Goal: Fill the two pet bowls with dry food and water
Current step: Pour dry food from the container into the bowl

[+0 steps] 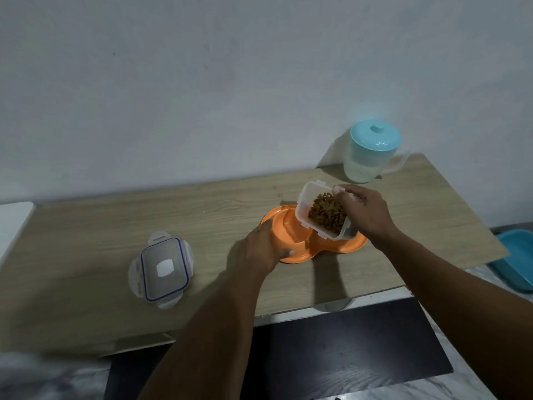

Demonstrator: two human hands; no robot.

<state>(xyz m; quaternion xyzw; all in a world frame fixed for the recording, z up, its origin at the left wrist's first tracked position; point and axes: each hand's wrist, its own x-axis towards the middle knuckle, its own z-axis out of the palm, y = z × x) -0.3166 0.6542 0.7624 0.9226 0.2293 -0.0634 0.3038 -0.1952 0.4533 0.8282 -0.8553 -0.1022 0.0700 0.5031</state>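
Observation:
An orange double pet bowl (291, 230) rests on the wooden table. My left hand (261, 249) grips its left rim. My right hand (364, 212) holds a clear plastic container (305, 203) full of brown dry food (327, 213), tilted toward me above the bowl's right half. The left bowl looks empty; the right bowl is mostly hidden by the container. A water jug with a teal lid (373, 151) stands at the back right by the wall.
The container's clip lid (163, 268) lies flat on the table (115, 226) to the left. A teal tray (516, 261) sits off the table's right edge. A dark surface (346, 347) lies below the front edge.

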